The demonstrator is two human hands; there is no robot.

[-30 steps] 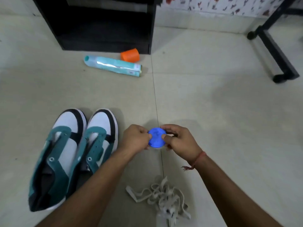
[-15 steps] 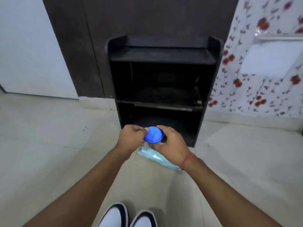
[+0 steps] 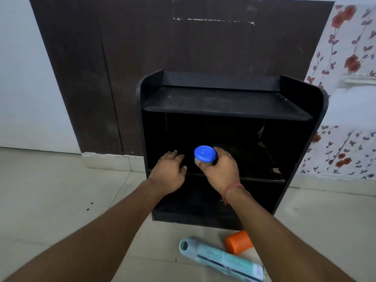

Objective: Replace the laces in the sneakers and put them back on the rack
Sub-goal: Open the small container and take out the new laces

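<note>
Right hand: fingers curled round blue-lidded jar, held at rack middle shelf, apparently to stow it. Left hand at 9 o'clock, fingers loosely spread, empty. Sneakers out of view.

black rack, blue lid (orange cap)

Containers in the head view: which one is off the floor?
The blue-lidded jar, gripped upright by the right hand at the rack's middle shelf. The orange cup and teal can lie sideways on the floor.
</note>
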